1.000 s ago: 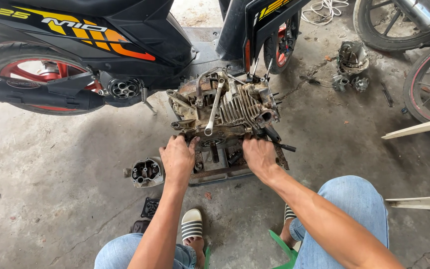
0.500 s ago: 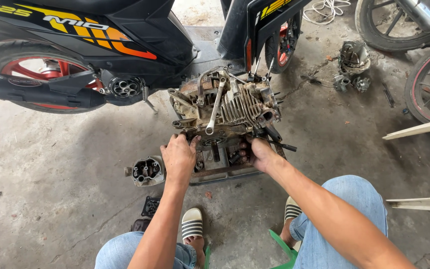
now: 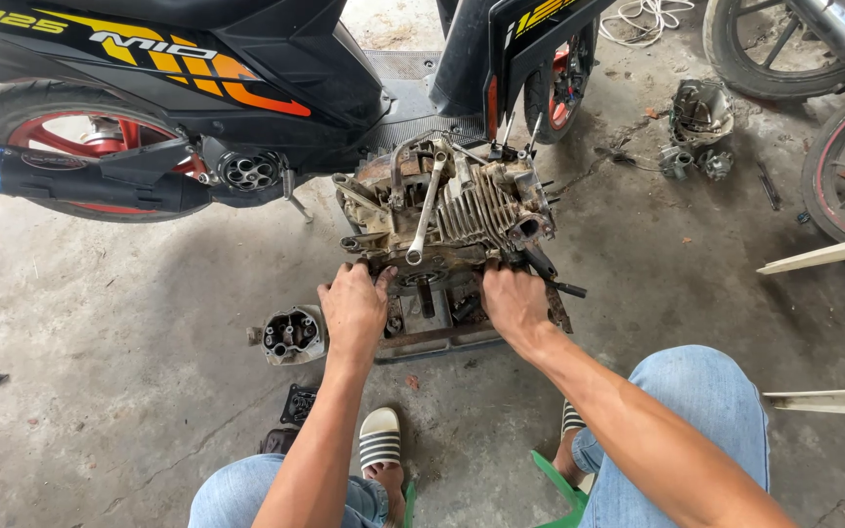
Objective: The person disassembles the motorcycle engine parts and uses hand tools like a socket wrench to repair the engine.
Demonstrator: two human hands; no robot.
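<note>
- Left hand (image 3: pixel 352 305): closed over the near lower-left edge of the engine block (image 3: pixel 447 215), fingers curled onto the casing. A firm grasp, as far as the view shows.
- Right hand (image 3: pixel 513 301): clamped on the near lower-right edge of the same block, fingertips tucked under the casing and hidden; grasping, not released.
- Engine block: sits between the two hands and just beyond them, resting on a low metal stand (image 3: pixel 439 332) on the concrete floor (image 3: pixel 129 391). Cooling fins face the viewer; the casing is dirty and oily.
- A combination wrench (image 3: pixel 425 210) lies loose across the top of the block, beyond the left hand; neither hand touches it.
- Left of the left hand, near it on the floor: a detached cylinder head (image 3: pixel 291 334), lying apart from the block.
- Beyond the block: a black scooter (image 3: pixel 198 59) with a red rear wheel.
- Far right of the grip, well apart: further removed engine parts (image 3: pixel 698 122) on the floor.
- Progress, judged: strip-down looks well advanced, with the engine out of the frame and the head off. The finned cylinder is still on the block, so further dismantling appears to be left.
</note>
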